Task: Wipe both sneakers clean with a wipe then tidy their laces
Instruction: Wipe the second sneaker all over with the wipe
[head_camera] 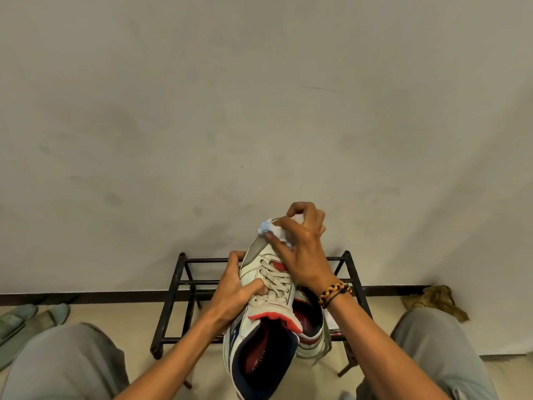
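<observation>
Plain grey wall fills most of what we see, with a dark skirting board along its foot and pale floor below. Against it stands a black metal shoe rack, and we sit before it, our knees in grey trousers at both near corners.

We hold one white sneaker up over the rack, toe pointing away, its dark blue and red lining towards us. Our left hand grips its left side, fingers curled round the upper and the thumb pressed in among the laces. Our right hand, a braided bracelet at the wrist, pinches a crumpled white wipe between thumb and curled fingers, against the toe.

Just beneath and right of it, the second sneaker lies on the rack, mostly hidden. Green slippers sit on the floor far left, and a brown rag lies by the wall on the right.
</observation>
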